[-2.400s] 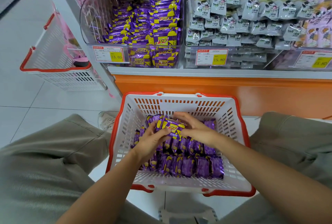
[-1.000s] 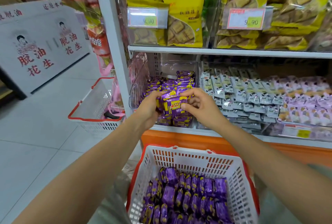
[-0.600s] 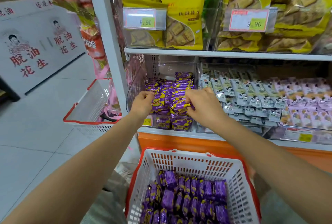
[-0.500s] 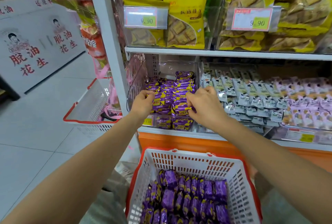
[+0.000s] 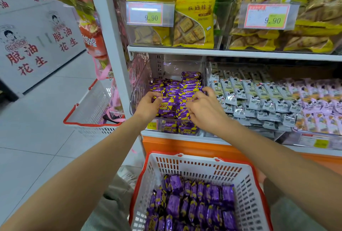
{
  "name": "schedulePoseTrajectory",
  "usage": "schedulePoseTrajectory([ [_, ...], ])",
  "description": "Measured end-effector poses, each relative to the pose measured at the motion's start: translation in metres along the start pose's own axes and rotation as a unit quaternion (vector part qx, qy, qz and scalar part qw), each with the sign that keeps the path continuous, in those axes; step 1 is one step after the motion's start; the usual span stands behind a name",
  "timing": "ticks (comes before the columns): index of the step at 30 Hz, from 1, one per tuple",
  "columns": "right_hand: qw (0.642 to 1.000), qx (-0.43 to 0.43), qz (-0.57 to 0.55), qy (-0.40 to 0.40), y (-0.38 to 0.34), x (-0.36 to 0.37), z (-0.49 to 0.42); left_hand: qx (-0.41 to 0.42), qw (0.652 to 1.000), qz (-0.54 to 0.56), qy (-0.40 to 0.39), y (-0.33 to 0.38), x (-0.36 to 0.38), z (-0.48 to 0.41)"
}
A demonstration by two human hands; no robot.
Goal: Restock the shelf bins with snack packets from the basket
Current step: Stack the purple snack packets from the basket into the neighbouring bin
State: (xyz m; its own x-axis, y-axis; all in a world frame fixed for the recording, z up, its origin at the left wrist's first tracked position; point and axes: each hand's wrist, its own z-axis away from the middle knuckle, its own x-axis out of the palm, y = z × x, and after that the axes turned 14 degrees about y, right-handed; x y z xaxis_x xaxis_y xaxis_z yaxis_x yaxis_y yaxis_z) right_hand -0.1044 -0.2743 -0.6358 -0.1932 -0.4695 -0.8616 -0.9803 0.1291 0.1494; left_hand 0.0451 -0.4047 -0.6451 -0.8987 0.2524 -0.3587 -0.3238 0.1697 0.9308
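Pinched in my left hand (image 5: pixel 148 104): one purple packet (image 5: pixel 165 108), on top of the pile (image 5: pixel 187 84) at the front of the clear bin (image 5: pixel 185 66). Right hand (image 5: pixel 203 109): my fingers bent over neighbouring packets; whether holding or only touching, I cannot tell. Below: basket (image 5: pixel 185 164), spare packets (image 5: pixel 194 206) inside. Beside bin: grey sachets (image 5: pixel 259 101). Shelf above: yellow bags (image 5: pixel 192 21).

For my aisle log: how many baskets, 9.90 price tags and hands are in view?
Red-rimmed baskets: 2
9.90 price tags: 2
Hands: 2 (left hand, right hand, both gripping purple snack packets)
Total: 6
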Motion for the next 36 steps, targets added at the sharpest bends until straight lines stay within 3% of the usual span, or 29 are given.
schedulePoseTrajectory([
  [5, 0.995, 0.047, -0.061, 0.063, 0.008, 0.004, 0.000, 0.005, 1.000, 0.006, 0.013, -0.001, 0.000, -0.003],
  [14, 1.000, 0.025, -0.010, 0.005, 0.001, 0.006, -0.009, 0.001, 1.000, -0.005, 0.012, -0.002, 0.000, -0.007],
  [19, 0.994, 0.087, -0.053, 0.050, 0.004, 0.007, -0.010, 0.001, 1.000, -0.008, 0.026, 0.001, 0.000, -0.006],
  [25, 0.994, 0.031, 0.079, -0.070, 0.002, 0.005, -0.001, -0.005, 1.000, -0.007, 0.020, -0.001, 0.001, -0.008],
  [29, 0.992, 0.005, 0.097, -0.084, -0.001, 0.003, -0.001, -0.008, 1.000, -0.016, 0.014, -0.006, 0.005, -0.011],
  [31, 0.996, -0.008, 0.072, -0.050, 0.000, 0.003, -0.001, -0.005, 1.000, -0.019, 0.011, -0.008, 0.006, -0.014],
  [36, 0.997, -0.028, 0.022, -0.074, 0.004, 0.004, 0.002, 0.002, 0.999, -0.028, 0.030, -0.012, 0.012, -0.021],
])
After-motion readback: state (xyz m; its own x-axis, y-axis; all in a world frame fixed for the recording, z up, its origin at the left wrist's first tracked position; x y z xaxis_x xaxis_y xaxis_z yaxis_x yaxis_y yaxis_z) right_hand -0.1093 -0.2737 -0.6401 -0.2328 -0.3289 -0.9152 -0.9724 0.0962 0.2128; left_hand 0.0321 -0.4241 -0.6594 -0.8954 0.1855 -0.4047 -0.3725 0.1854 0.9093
